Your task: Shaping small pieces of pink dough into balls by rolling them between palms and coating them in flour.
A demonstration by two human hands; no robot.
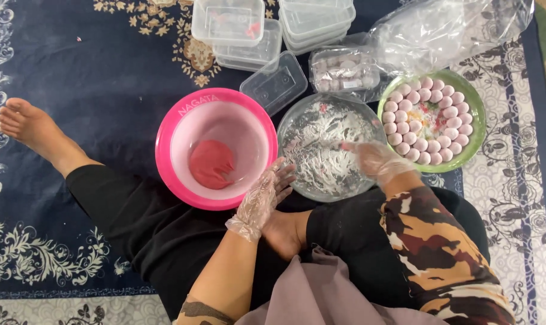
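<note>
A dark blue carpet [104,66] with cream floral borders covers the floor; the person sits on it cross-legged in black trousers, one bare foot [29,129] stretched out to the left and the other tucked in front of the lap.

Both hands wear thin clear plastic gloves. The left hand [264,195] hangs open, fingers loosely spread and pointing up, at the near rim of the pink bowl [171,129] and holding nothing. The right hand [375,159], on a sleeve patterned in brown, orange and white, reaches over the near right edge of the glass bowl [303,129]; its fingers are slightly curled and blurred, and whether they pinch anything cannot be told.

The pink bowl sits on the carpet just in front of the left knee, with a lump of red dough [211,164] at its bottom. Touching it on the right is the glass bowl, dusted inside with white flour. Just beside that, further right, a green plate [478,120] carries rings of small pale pink balls [405,108] with a few coloured bits in the middle.

Behind the bowls lie stacked clear plastic boxes [231,24], a loose lid [276,81], a closed box filled with balls [344,70], and a crumpled clear plastic bag [447,30].
</note>
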